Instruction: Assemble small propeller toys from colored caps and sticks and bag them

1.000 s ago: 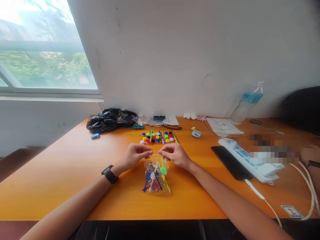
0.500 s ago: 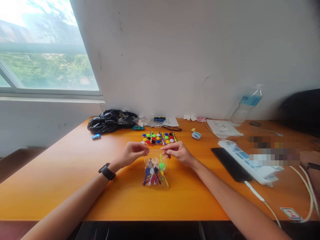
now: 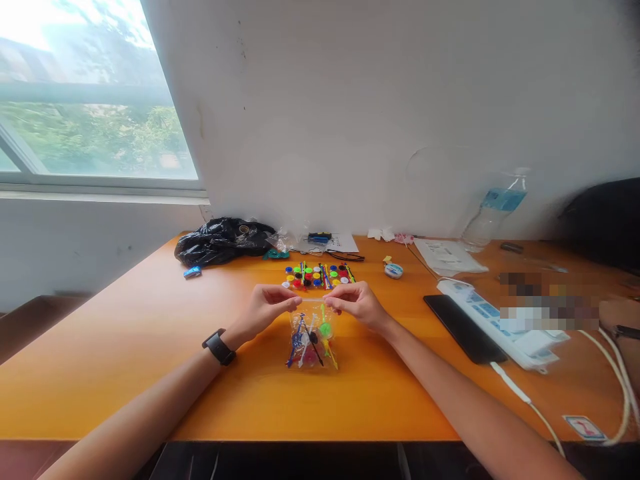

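Observation:
A clear zip bag [image 3: 311,353] hangs over the front middle of the table. Inside it show coloured plastic sticks with pointed ends and round discs in blue, white, black, green, yellow and pink. My left hand [image 3: 267,310] pinches the bag's top left corner, and a dark watch is on that wrist. At the top right corner, the fingers of my right hand [image 3: 357,303] are closed on the bag too. Just beyond both hands lie rows of coloured discs [image 3: 309,273] with bundled sticks [image 3: 326,275] between them.
Along the wall are a black plastic bag [image 3: 220,243], papers [image 3: 345,241] and a water bottle [image 3: 495,210]. On the right lie a phone [image 3: 463,328], a white power strip [image 3: 493,320] and cables. A small blue packet [image 3: 192,273] sits at left, a round container [image 3: 394,270] behind my right hand.
My left fingers have shifted slightly right along the bag's top edge, closer to my right hand. Both hands keep their grip, and the edge looks stretched straighter.

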Tool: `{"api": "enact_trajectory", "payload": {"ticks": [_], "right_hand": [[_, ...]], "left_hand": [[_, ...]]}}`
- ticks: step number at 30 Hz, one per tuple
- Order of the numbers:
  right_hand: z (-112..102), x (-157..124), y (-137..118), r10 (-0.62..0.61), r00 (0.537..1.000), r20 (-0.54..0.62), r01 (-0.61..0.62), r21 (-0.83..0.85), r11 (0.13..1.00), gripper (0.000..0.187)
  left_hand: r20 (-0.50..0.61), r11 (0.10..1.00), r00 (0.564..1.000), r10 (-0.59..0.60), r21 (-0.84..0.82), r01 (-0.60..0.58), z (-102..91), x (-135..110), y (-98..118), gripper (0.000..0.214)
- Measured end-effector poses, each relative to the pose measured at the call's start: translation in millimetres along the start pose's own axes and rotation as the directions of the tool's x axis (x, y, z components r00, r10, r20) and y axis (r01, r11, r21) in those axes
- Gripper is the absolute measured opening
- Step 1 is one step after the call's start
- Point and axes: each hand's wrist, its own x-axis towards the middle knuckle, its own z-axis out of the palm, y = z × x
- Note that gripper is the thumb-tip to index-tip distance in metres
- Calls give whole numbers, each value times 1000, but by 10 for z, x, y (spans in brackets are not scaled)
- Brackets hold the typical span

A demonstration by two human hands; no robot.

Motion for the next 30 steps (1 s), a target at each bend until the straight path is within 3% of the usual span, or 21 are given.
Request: {"api": "enact_trajectory", "payload": {"ticks": [4,8,12,17,23,30], "right_hand": [[-15,32,69,13,999,-35,-15,-46,999,33],[-40,32,117,-24,999,-27,17,-228,973,27],[62,-11,101,-66,998,-4,61,-356,933,31],[156,-18,96,-4,997,80,27,-293,956,32],[-57,26,106,88,989,122,-62,-205,977,34],[-129,45,150,38,996,80,-42,44,998,25]], "left_hand": [[-12,1000,1000,2,-23,-3,11,22,-12,34],[95,997,995,-31,72,24,7,39,5,35],[160,989,987,22,141,-45,69,7,34,32],[188,986,982,14,159,-44,144,-19,31,33],[213,998,975,-58,32,53,16,47,1,37],[177,998,984,-30,-48,39,-51,49,-10,33]]}}
